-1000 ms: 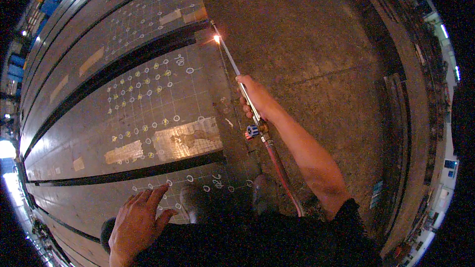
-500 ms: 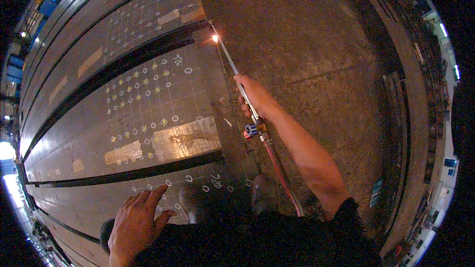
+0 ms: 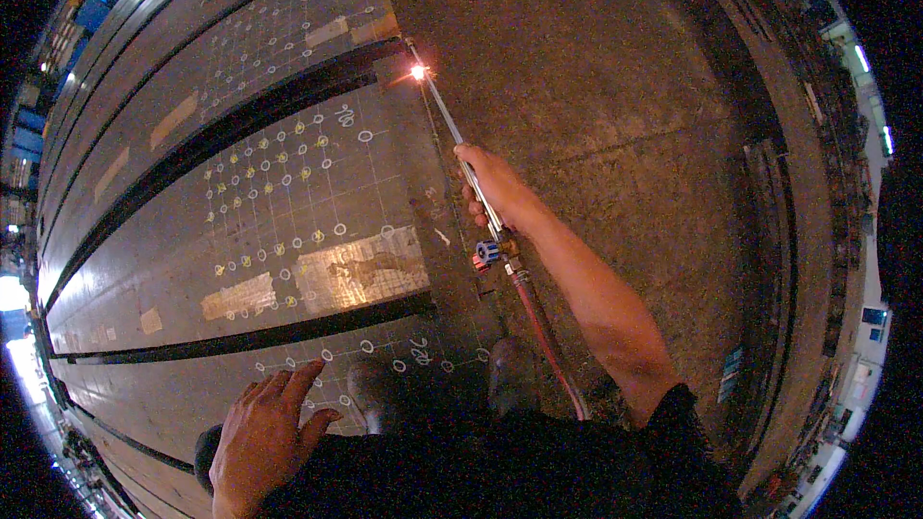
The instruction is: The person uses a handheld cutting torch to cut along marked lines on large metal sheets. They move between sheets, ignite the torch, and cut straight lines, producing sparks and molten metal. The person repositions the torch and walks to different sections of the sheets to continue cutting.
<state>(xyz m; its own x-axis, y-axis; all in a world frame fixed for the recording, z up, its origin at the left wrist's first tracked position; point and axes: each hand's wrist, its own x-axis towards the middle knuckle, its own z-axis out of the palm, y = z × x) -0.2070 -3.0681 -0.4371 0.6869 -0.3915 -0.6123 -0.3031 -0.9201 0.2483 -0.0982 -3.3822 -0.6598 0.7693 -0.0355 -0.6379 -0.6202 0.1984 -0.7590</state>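
My right hand [image 3: 492,185] is wrapped round the metal tube of a gas cutting torch [image 3: 444,115], above its blue and red valve knobs [image 3: 488,253]. The torch points away from me, its far end at the edge of a steel beam [image 3: 317,194]. A bright orange-white glow [image 3: 418,72] burns beside the torch's far part, at that edge. From the valves a red hose [image 3: 548,346] runs back toward my body. My left hand [image 3: 264,432] holds nothing; its fingers are apart, near my left knee, over the nearest marked steel.
Several long steel beams lie side by side on the left, with dark gaps [image 3: 240,332] between them. Chalk circles and grid lines mark their faces. Brown floor [image 3: 615,86] stretches to the right. More long bars [image 3: 769,202] lie along the right side. My shoes [image 3: 512,375] are below.
The glow at the steel's edge looks slightly brighter and pinker. Both hands and the torch hold almost the same place.
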